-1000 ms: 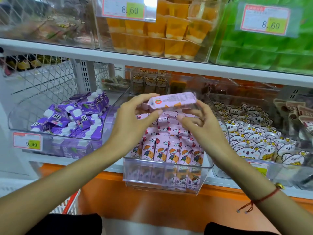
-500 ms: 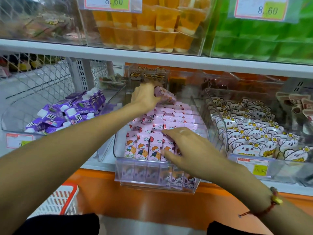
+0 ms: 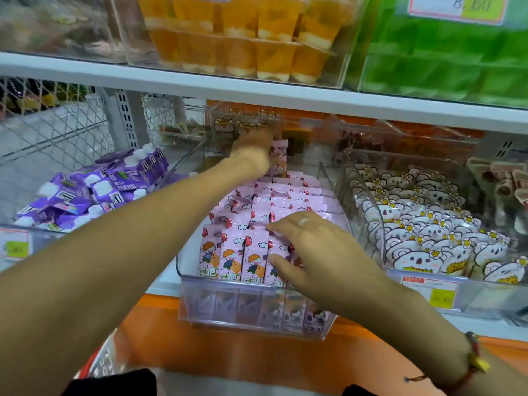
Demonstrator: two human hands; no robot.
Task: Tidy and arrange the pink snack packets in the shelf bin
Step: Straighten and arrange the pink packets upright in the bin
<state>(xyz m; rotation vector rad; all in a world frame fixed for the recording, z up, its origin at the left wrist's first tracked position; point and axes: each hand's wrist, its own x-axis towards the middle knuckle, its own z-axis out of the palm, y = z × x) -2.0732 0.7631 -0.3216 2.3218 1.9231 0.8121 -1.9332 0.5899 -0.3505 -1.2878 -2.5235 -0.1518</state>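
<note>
A clear plastic shelf bin (image 3: pixel 228 307) at the centre holds rows of pink snack packets (image 3: pixel 274 201) printed with a cartoon child and a red balloon. My left hand (image 3: pixel 251 155) reaches to the back of the bin and holds one pink packet (image 3: pixel 279 158) upright behind the last row. My right hand (image 3: pixel 311 250) lies over the front right packets, fingers spread and pressing on their tops.
A bin of purple drink pouches (image 3: pixel 94 190) stands to the left, and a bin of white koala-shaped packets (image 3: pixel 423 232) to the right. Orange jelly cups (image 3: pixel 243 38) and green packs (image 3: pixel 445 52) fill the shelf above. A red and white basket (image 3: pixel 100 364) sits below left.
My left hand carried the pink packet from above the bin to its back end. My right hand let go of it and dropped onto the front packets.
</note>
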